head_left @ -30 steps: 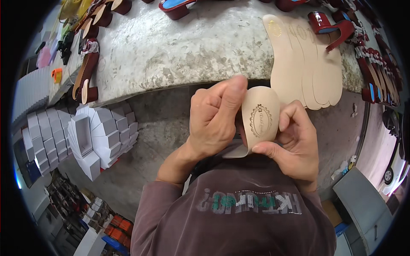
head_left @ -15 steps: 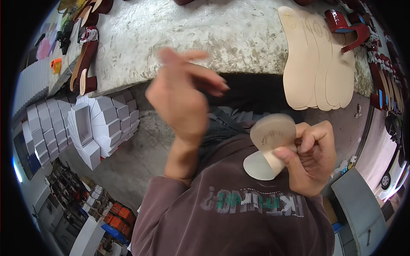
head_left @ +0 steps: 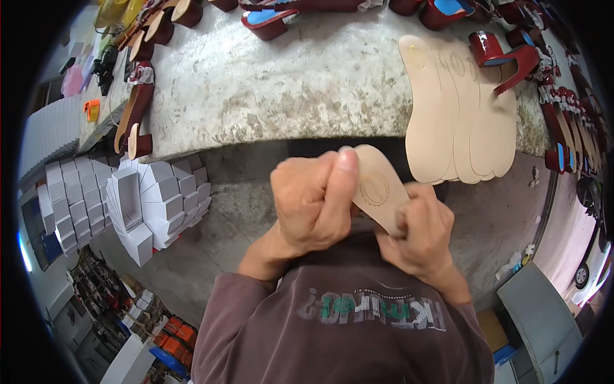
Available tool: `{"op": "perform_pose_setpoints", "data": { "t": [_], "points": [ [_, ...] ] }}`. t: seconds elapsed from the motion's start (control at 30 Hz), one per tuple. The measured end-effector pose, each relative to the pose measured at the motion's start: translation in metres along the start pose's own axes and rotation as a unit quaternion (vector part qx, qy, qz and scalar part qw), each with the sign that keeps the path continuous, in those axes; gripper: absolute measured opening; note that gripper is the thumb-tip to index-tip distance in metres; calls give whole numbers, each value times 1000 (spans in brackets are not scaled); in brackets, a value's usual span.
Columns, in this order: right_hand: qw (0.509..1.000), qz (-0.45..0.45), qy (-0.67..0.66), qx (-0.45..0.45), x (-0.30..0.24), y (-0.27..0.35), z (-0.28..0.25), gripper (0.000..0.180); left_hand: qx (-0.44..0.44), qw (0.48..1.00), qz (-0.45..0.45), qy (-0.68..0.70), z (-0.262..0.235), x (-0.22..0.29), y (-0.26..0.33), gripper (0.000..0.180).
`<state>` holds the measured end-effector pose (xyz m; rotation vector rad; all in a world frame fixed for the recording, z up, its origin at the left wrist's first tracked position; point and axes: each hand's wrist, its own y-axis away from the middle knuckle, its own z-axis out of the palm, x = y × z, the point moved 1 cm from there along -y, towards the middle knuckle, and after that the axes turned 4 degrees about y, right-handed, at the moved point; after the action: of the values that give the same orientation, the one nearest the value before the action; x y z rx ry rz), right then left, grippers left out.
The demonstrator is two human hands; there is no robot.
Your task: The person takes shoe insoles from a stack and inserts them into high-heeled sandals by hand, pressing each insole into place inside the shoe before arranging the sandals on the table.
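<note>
A beige shoe insole (head_left: pixel 378 192) is stretched at a slant between my two hands, just off the bench edge, its face with an oval stamped mark turned up. My left hand (head_left: pixel 313 203) is closed at its upper end, with the thumb along the edge. Around its lower end my right hand (head_left: pixel 419 230) is closed, and the curled fingers hide that end. Several more beige insoles (head_left: pixel 460 121) lie overlapped on the bench to the right, their wide ends jutting past its edge. A dark red heeled shoe (head_left: pixel 521 64) rests on their far end.
The stained pale bench (head_left: pixel 275 96) spans the far side. More dark red shoes (head_left: pixel 275 22) line its back and sides. At the left, white boxes (head_left: pixel 157 198) are stacked below the bench. A grey metal cabinet (head_left: pixel 543 313) stands at the lower right.
My left hand has come down from its blurred swing onto the insole. The insole, earlier bent in my right hand with a grey part showing, is now straighter, stamped face up.
</note>
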<state>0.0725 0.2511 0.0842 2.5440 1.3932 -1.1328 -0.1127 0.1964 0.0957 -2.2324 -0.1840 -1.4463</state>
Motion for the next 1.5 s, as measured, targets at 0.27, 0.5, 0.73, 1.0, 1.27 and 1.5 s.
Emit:
{"op": "perform_pose_setpoints", "data": {
  "t": [0.27,0.5,0.73,1.0,1.27,1.5],
  "points": [
    [994,35,15,106,9,9,-24,40,-203,878,-347,261,-13,-34,2,112],
    [996,-9,39,78,14,11,-19,37,-116,897,-188,382,25,-9,1,58],
    [695,334,-582,259,57,81,-51,54,213,912,16,-349,-40,-143,-84,77],
    [823,167,-503,206,48,58,-54,66,220,927,2,-302,-54,-150,-110,56],
    [964,175,-194,56,14,8,-26,66,-39,997,-2,-69,-96,-128,-50,75],
    [981,133,-104,-91,19,-34,2,51,-56,942,-46,329,-75,-153,-43,64]
  ]
}}
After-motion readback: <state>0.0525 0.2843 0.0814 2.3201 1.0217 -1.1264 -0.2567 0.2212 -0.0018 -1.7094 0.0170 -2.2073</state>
